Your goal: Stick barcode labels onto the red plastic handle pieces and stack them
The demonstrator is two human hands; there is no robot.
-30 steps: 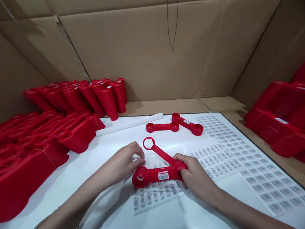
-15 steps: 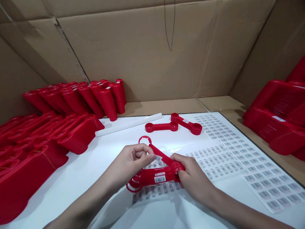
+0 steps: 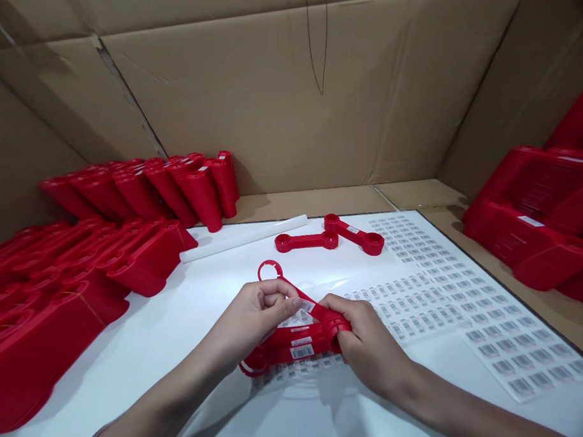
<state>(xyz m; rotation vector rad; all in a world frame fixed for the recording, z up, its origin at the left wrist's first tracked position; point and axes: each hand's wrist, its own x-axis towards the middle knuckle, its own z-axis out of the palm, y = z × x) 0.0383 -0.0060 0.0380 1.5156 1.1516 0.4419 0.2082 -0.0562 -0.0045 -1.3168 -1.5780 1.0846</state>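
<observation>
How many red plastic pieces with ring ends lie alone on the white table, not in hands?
2. One red plastic piece lies flat beside a second red plastic piece, both beyond the left hand and right hand. The held bunch is not counted.

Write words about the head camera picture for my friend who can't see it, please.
A left hand and a right hand hold red plastic ring-ended bars above a sheet of barcode stickers on a white tabletop. Stacks of red plastic pieces stand nearby, against cardboard walls.
</observation>
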